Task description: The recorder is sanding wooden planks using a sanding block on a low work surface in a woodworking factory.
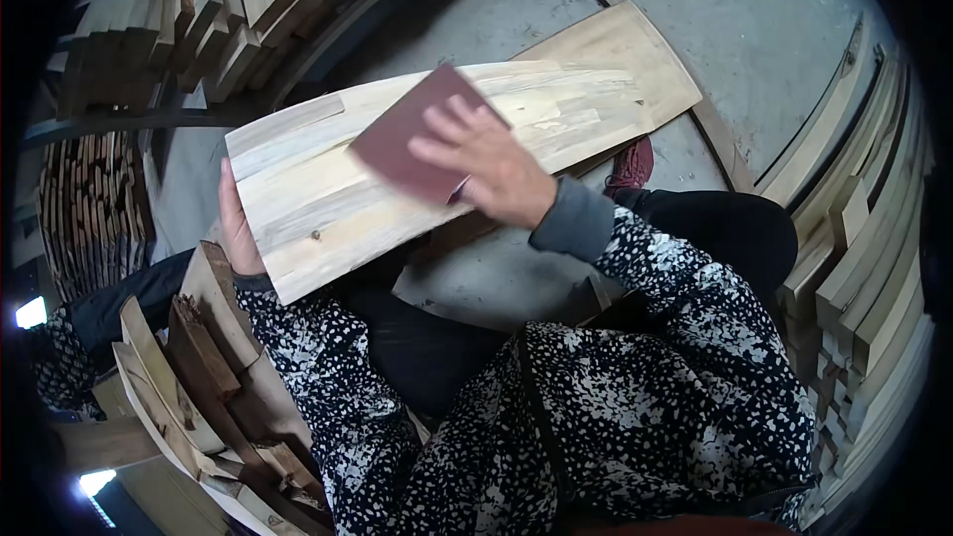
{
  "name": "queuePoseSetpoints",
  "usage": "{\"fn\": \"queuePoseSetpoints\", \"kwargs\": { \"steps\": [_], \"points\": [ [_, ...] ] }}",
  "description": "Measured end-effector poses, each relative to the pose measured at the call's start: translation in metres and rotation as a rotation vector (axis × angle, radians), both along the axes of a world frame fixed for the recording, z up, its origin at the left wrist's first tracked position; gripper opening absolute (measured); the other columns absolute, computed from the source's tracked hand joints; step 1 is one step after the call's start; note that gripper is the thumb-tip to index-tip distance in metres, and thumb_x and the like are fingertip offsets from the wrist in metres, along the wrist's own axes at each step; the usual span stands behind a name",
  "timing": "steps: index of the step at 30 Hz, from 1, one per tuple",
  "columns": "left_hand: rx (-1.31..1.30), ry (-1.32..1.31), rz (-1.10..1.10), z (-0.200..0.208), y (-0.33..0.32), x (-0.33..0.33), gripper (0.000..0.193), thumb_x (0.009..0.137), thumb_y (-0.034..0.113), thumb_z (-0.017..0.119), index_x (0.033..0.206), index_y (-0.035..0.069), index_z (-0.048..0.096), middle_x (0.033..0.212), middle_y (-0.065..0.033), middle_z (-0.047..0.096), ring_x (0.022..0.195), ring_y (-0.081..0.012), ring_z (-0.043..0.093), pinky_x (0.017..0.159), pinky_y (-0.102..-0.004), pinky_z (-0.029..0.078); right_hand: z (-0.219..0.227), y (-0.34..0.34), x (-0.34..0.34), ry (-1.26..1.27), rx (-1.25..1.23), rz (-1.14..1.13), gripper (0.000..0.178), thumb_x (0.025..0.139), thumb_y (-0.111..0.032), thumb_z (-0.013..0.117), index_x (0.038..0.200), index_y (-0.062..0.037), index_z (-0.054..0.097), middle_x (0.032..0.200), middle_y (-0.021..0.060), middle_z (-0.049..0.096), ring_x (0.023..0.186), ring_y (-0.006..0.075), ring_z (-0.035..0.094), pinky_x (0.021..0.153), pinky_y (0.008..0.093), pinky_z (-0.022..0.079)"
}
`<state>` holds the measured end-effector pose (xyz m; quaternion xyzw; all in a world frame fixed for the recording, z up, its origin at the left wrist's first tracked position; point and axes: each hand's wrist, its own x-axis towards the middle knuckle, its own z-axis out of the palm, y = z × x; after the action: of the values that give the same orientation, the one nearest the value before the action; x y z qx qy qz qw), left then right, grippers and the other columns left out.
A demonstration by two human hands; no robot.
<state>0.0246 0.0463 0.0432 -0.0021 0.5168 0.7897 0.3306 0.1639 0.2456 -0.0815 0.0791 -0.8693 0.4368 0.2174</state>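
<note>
A pale wooden board [328, 189], made of joined strips, lies slantwise before me. My left hand [238, 223] grips its left end, partly hidden behind the edge. On its upper face is a reddish-brown sheet of sandpaper [397, 139], slightly blurred. My right hand [496, 164] lies over that sheet with the fingers spread and holds it against the wood; whether the thumb hooks under its edge is hard to see. Beneath the far right end of the board, another wooden panel [645, 60] shows.
Stacked planks [864, 268] line the right side. More timber [199, 10] stands at the upper left, with a pile of thin slats [94, 208] below it. Offcuts [199, 357] fill a container at lower left. A red shoe [632, 164] rests beside the panel on the grey floor [794, 69].
</note>
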Motion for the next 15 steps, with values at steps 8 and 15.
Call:
{"fn": "queuePoseSetpoints", "kwargs": {
  "steps": [8,15],
  "points": [
    [-0.029,0.109,0.037,-0.006,-0.006,-0.002,0.042,0.088,0.038,0.039,0.108,0.003,0.05,0.102,-0.0099,0.056,0.094,-0.0167,0.053,0.083,-0.0273,0.041,-0.169,0.14,0.049,-0.511,-0.079,-0.636,0.037,0.083,-0.024,0.044,0.116,-0.0078,0.048,0.116,0.0186,0.047,0.113,0.0336,0.038,0.098,0.039,0.025],
    [-0.015,0.012,0.008,0.001,-0.008,0.005,0.045,0.087,0.04,0.04,0.109,0.003,0.049,0.102,-0.0088,0.056,0.093,-0.0179,0.053,0.083,-0.0267,0.042,0.008,-0.019,0.006,-0.138,-0.155,-0.126,0.05,0.076,-0.009,0.043,0.125,-0.0149,0.039,0.133,0.0154,0.029,0.127,0.0324,0.015,0.104,0.0419,0.008]
  ]
}}
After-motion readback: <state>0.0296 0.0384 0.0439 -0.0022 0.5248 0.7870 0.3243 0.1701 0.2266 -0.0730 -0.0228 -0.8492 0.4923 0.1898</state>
